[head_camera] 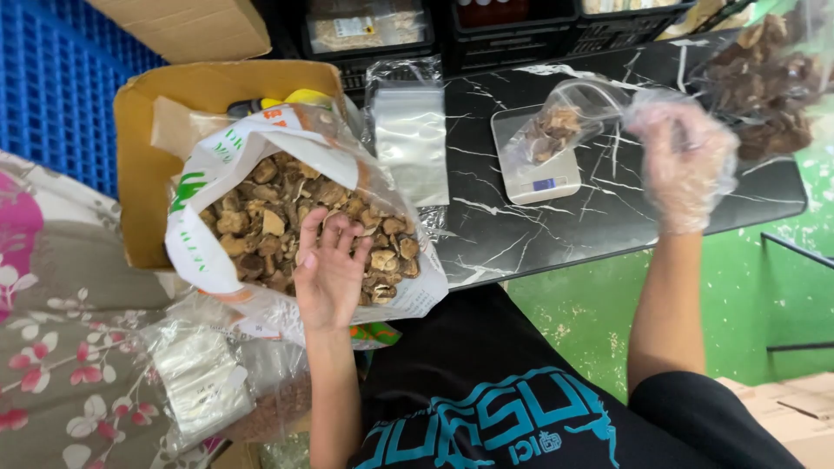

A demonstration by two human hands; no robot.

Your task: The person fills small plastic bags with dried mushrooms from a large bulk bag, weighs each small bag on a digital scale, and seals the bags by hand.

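My left hand [328, 265] is bare, palm up, fingers spread, resting in a large white printed sack [208, 165] full of brown dried mushroom pieces [287, 217]. My right hand [685, 161] wears a thin clear plastic glove. It holds the mouth of a small clear bag [569, 117] with some dried pieces in it. That bag lies on a small silver digital scale [539, 169] on the black marbled table [608, 226].
A stack of empty clear zip bags [410, 139] lies left of the scale. The sack sits in a cardboard box [143, 174]. Another clear bag of dried pieces [769, 87] is at the top right. Black crates [512, 39] line the back, blue crate [52, 87] at left.
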